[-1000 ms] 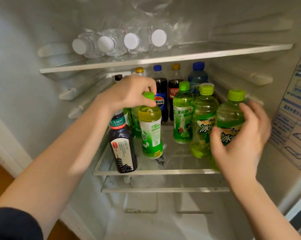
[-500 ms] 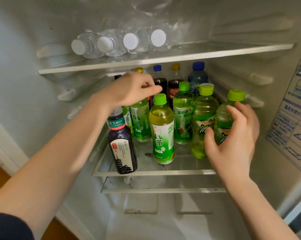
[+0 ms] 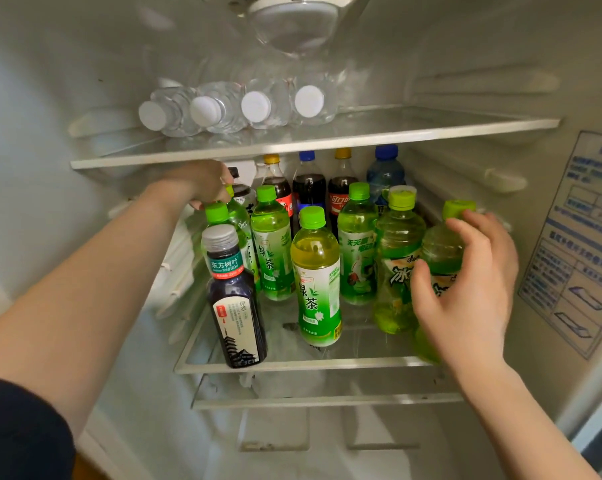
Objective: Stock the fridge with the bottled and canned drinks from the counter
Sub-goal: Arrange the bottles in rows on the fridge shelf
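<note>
Inside the open fridge, the middle glass shelf (image 3: 292, 365) carries several green tea bottles, a dark tea bottle (image 3: 235, 306) at front left and a yellow-green tea bottle (image 3: 315, 271) at front centre. My left hand (image 3: 199, 183) reaches to the back left, its curled fingers on the cap of a green tea bottle (image 3: 239, 220) there. My right hand (image 3: 466, 282) grips the rightmost green bottle (image 3: 441, 247) at the shelf's right edge, thumb on the label and fingers round the neck.
Cola bottles (image 3: 308, 185) and a blue water bottle (image 3: 384, 171) stand along the back. Several clear water bottles (image 3: 258, 105) lie on the upper shelf (image 3: 327, 140). A printed sticker (image 3: 576, 237) covers the right wall. A lower shelf sits beneath.
My left hand has left the yellow-green bottle standing at front centre and moved to the back-left bottles. My right hand stays on the rightmost green bottle. The view has come closer.
</note>
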{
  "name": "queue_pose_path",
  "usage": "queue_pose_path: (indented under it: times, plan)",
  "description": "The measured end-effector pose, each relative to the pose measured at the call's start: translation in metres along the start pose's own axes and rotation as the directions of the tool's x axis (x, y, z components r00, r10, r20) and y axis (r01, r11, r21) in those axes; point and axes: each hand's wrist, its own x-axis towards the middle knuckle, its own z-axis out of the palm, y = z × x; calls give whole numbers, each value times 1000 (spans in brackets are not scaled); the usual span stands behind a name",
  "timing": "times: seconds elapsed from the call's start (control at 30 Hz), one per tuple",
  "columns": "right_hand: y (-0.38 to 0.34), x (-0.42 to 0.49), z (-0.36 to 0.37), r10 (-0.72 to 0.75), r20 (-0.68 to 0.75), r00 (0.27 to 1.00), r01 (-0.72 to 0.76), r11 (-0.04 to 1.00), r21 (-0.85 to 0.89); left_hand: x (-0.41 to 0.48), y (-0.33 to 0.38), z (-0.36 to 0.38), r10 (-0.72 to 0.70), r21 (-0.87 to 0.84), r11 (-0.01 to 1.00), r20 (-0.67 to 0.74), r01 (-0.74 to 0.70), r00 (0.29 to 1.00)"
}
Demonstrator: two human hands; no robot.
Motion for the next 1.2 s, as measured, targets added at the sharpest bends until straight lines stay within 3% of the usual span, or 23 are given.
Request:
queue_pose_path:
  times: [0.27,0.4,0.53,0.7,0.97,1.2]
  plan:
    - [-12,27,-6,-40,20,999,41,998,-56,7,-6,4,60,-5,998,-5,-60,998]
    - [-29,60,-5,-168,221,961,216,953,-213,13,-7,7,79,-57,995,-21,-80,997]
    - [-37,114,12,88,538,838,167,898,-407,22,-8,7,63,-145,988,62,-54,996]
    - [-25,170,58,371,754,542,109,859,-501,28,0,7,-12,-164,985,198,46,980]
    - [-13,185,83,502,744,441,95,798,-595,33,-2,11,29,-212,977,123,-2,992]
    - [-20,190,83,506,741,441,87,798,-597,29,1,9,10,-201,980,95,9,995]
